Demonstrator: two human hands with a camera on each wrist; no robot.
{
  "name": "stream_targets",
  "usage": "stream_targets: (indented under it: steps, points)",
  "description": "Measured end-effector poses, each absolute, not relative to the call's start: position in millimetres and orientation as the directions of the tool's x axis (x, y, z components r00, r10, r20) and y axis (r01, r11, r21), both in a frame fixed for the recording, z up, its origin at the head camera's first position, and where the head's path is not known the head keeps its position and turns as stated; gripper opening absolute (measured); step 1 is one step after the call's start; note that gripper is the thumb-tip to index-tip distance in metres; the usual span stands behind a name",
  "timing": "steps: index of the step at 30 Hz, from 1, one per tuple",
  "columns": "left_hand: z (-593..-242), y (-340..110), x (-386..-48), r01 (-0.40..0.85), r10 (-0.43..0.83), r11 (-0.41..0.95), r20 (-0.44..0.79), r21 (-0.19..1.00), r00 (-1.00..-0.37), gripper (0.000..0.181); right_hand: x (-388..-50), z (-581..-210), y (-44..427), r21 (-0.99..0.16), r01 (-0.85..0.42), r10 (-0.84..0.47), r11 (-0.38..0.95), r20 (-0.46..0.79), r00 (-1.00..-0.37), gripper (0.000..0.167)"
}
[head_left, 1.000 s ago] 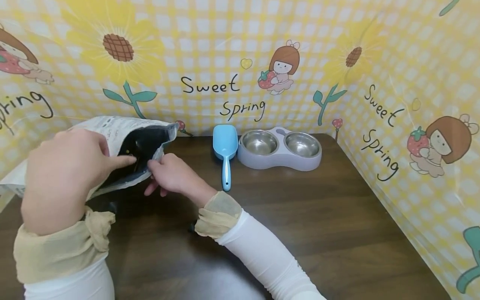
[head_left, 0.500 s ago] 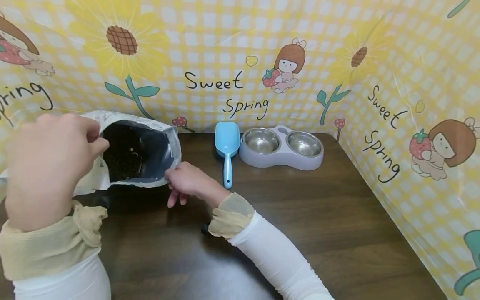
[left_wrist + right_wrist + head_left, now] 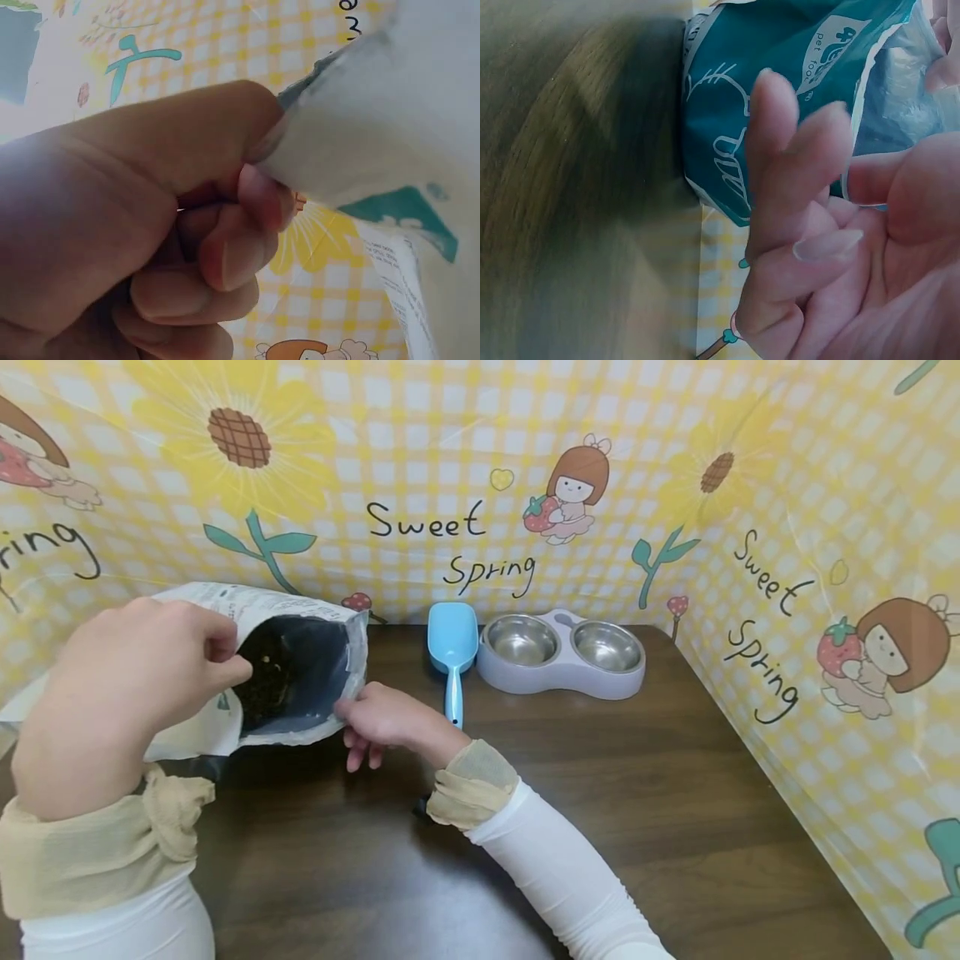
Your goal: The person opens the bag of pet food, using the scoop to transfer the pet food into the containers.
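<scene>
A pet food bag (image 3: 315, 668) lies tilted at the left of the table, its mouth spread wide toward the right. Dark brown kibble (image 3: 266, 685) shows inside against the silvery lining. My left hand (image 3: 142, 677) pinches the near-left edge of the mouth between thumb and index finger, as the left wrist view also shows. At the mouth's right corner, my right hand (image 3: 386, 714) pinches the rim, its other fingers loosely bent below. In the right wrist view the bag's green printed side (image 3: 720, 112) faces the camera. My left hand hides part of the bag.
A light blue scoop (image 3: 452, 639) lies against the back of the table, handle toward me. Just right of it stands a lilac double pet bowl (image 3: 562, 681) with two steel dishes. Yellow checked cloth (image 3: 420, 460) covers the walls behind and at the right.
The bag's mouth has widened, bringing the kibble into view. My right hand has moved right with the rim. My left index finger, earlier stretched over the opening, is now bent in a pinch.
</scene>
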State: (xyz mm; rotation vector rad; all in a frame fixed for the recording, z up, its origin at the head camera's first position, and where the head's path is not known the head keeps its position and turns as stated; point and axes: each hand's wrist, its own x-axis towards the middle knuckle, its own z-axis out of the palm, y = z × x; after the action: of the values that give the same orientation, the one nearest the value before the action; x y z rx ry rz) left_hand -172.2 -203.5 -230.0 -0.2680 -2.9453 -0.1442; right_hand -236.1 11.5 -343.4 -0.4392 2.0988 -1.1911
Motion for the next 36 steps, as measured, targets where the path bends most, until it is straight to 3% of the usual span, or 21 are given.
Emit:
stream_targets:
  steps: [9, 23, 36]
  points:
    - [-230.3, -211.1, -168.4, 0.100, 0.066, 0.978, 0.180, 0.185, -0.981, 0.035, -234.1, -342.5, 10.8, -0.860, 0.012, -0.612, 0.511, -0.374, -0.697, 0.057]
    - [-230.8, -210.4, -172.4, 0.228, 0.202, 0.966, 0.199, 0.120, -0.959, 0.037, -237.6, -342.8, 14.9, -0.829, -0.055, -0.612, 0.556, -0.364, -0.702, 0.056]
    - [-228.2, -208.7, -171.6, 0.238, 0.210, 0.965, 0.216, 0.113, -0.953, 0.036, -240.6, -339.9, 19.7, -0.811, -0.108, -0.608, 0.575, -0.335, -0.720, 0.052]
